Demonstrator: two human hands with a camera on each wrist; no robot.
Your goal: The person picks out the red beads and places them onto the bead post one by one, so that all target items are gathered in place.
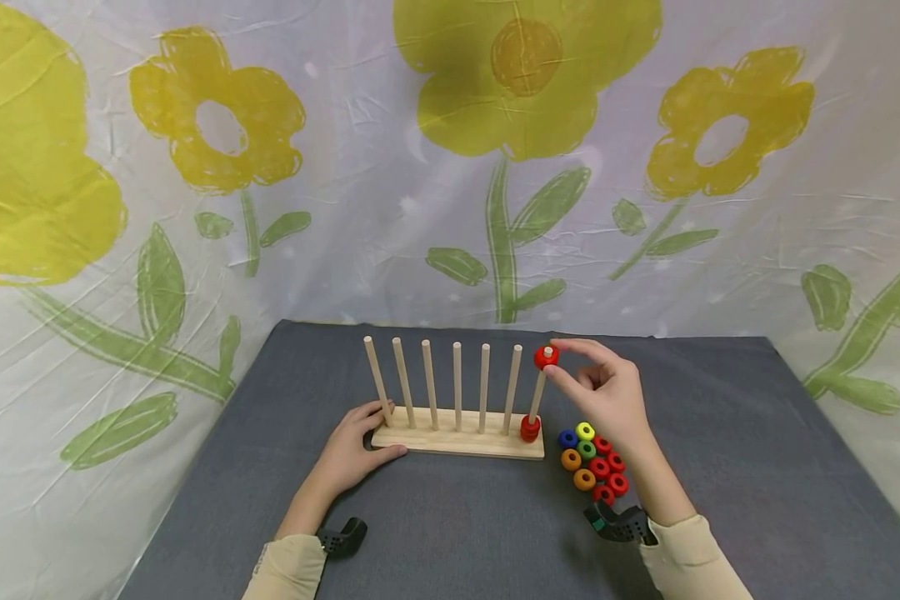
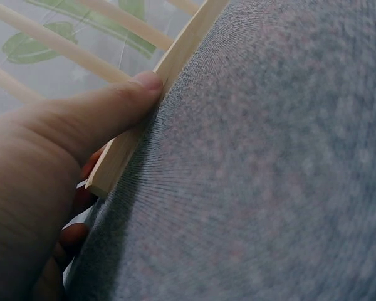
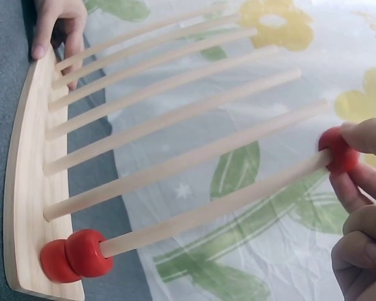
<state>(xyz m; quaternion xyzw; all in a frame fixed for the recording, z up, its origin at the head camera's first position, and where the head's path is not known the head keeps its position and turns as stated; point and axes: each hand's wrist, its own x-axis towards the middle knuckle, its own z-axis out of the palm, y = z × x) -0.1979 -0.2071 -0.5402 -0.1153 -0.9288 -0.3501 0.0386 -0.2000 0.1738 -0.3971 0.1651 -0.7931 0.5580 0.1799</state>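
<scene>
A pale wooden base (image 1: 465,444) carries a row of several upright pegs. My left hand (image 1: 351,450) grips its left end, thumb along the front edge and fingers behind; in the left wrist view the thumb (image 2: 122,103) presses the wood. Between thumb and fingertips, my right hand (image 1: 607,392) pinches a red bead (image 1: 546,357) at the top of the rightmost peg (image 1: 537,395). That peg's tip shows through the bead's hole. Two red beads (image 3: 77,256) sit stacked at the foot of the same peg. The other pegs are bare.
Loose beads lie in a cluster right of the base, under my right forearm: several red beads (image 1: 599,468), orange beads (image 1: 584,479), a blue bead (image 1: 567,439), a yellow bead (image 1: 585,431) and a green bead (image 1: 586,450). Dark grey cloth (image 1: 450,533) covers the table; a flowered curtain (image 1: 360,208) hangs behind.
</scene>
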